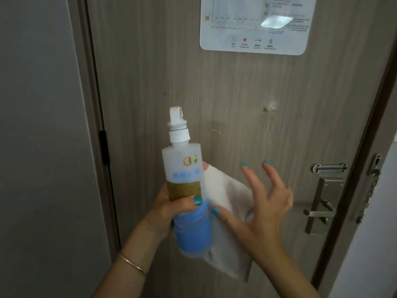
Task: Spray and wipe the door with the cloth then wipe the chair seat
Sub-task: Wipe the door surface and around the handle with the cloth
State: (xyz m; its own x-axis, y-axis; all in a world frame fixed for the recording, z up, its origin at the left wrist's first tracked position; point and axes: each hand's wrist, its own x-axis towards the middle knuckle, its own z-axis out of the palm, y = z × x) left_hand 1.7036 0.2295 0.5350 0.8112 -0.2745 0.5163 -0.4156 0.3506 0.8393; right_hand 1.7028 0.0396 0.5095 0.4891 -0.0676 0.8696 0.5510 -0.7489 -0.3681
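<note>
Currently, head view only. The left hand (171,209) grips the spray bottle (185,190) around its middle, thumb across the brown label band; the bottle stands roughly upright, long axis vertical, nozzle up and just short of the door (214,82). The white cloth (227,211) hangs behind the bottle, seemingly pinched against it by the same hand's fingers. The right hand (264,205) holds nothing, fingers spread and slightly bent, in front of the cloth and right of the bottle; it is the nearer hand to the cloth, so taking the cloth looks like the coming move. A greenish smear (268,108) sits on the door above and right of the bottle. The door handle (320,211) lies well right of the bottle. A laminated notice (255,24) is above; its text is too blurred to read. Bottle label: blue characters, illegible. The chair is not in view.
</note>
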